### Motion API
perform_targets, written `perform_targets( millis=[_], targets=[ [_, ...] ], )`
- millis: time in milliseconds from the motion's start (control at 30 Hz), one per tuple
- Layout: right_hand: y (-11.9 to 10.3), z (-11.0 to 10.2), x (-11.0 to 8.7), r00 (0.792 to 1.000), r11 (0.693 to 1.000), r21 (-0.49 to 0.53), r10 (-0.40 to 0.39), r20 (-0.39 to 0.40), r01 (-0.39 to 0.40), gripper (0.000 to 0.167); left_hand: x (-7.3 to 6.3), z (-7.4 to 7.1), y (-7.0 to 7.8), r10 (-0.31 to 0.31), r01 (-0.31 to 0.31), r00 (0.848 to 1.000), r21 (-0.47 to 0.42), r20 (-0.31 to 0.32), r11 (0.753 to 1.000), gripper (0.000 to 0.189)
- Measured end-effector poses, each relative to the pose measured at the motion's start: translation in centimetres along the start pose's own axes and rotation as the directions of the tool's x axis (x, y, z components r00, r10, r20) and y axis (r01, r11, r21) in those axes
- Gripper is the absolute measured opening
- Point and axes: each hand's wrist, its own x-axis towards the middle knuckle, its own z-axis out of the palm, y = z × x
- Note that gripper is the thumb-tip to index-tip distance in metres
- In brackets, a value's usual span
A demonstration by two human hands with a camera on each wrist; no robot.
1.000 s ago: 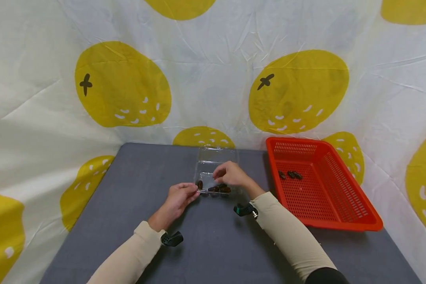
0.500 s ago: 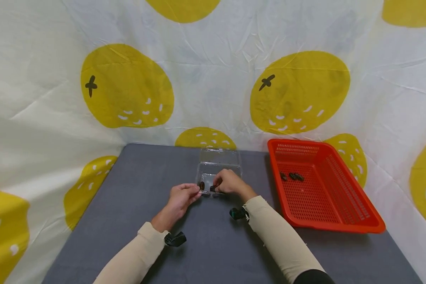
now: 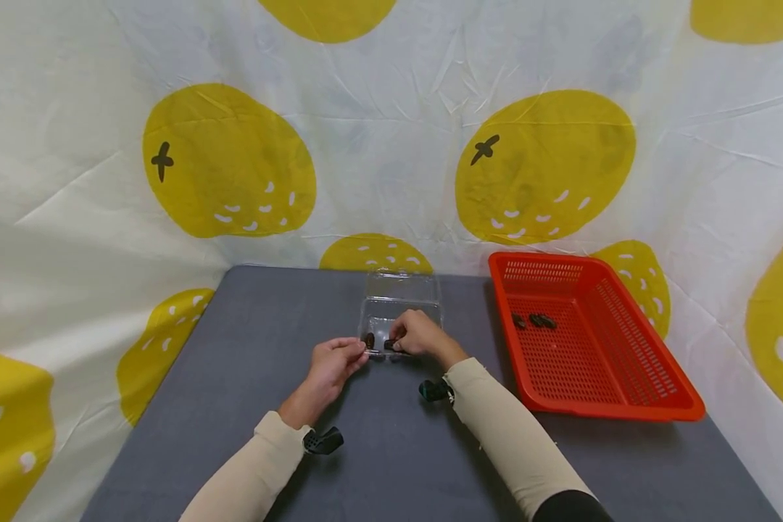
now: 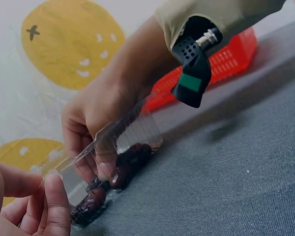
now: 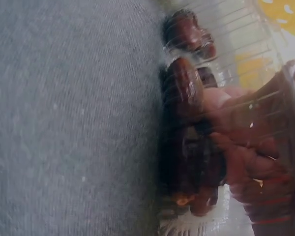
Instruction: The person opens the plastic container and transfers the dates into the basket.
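Observation:
A clear plastic clamshell box [image 3: 403,288] stands lid up on the table with several dark brown dates inside. My left hand [image 3: 330,367] pinches its near left rim between thumb and fingers. One date [image 3: 370,339] lies by that corner. Reaching into the box, my right hand [image 3: 421,335] pinches a dark date [image 3: 389,345] low at the near side. The left wrist view shows more dates [image 4: 130,162] in a row along the near wall, around the right fingertips. Through the wall in the right wrist view, a reddish date [image 5: 187,86] shows beside those fingertips.
A red perforated basket [image 3: 587,409] stands to the right of the box, with several dates [image 3: 543,320] toward its left side. The grey-covered table [image 3: 378,457] meets a fruit-printed cloth [image 3: 391,181] at the back.
My right hand has come down and toward me, from above the middle of the box to its near-side dates. Over the last half second it has barely moved. My left hand keeps its hold.

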Motion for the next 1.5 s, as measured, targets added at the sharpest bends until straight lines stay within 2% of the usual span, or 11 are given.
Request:
perform_targets(
  millis=[200, 433, 567, 933, 1200, 1500],
  targets=[
    [0.2, -0.1, -0.1, 0.999, 1.0, 0.01, -0.019, -0.027, 0.019, 0.006, -0.1, 0.1, -0.2, -0.004, 0.004, 1.0, 0.006, 0.0, 1.0, 0.029],
    [0.0, -0.9, -0.4, 0.996, 0.995, 0.08, -0.057, -0.067, 0.062, 0.008, -0.1, 0.0, -0.1, -0.013, 0.013, 1.0, 0.014, -0.008, 1.0, 0.027],
    [-0.6, -2.3, -0.8, 0.997, 0.99, 0.131, -0.035, -0.062, 0.043, 0.01, -0.1, 0.0, 0.1, -0.012, 0.012, 1.0, 0.019, -0.01, 1.0, 0.03],
    [-1.3, -5.7, -2.2, 0.997, 0.984, 0.177, -0.019, -0.072, 0.031, 0.011, -0.1, 0.0, 0.0, -0.013, 0.013, 1.0, 0.027, -0.005, 1.0, 0.029],
    [-0.8, -8.2, -3.4, 0.997, 0.986, 0.167, -0.01, -0.083, 0.023, 0.011, -0.2, 0.0, 0.2, -0.009, 0.009, 1.0, 0.018, 0.007, 1.0, 0.026],
    [1.2, -11.1, -5.0, 0.99, 0.986, 0.158, -0.027, -0.137, 0.048, 0.011, -0.1, 0.0, 0.2, -0.016, 0.016, 1.0, 0.029, 0.009, 0.999, 0.024]
  ],
)
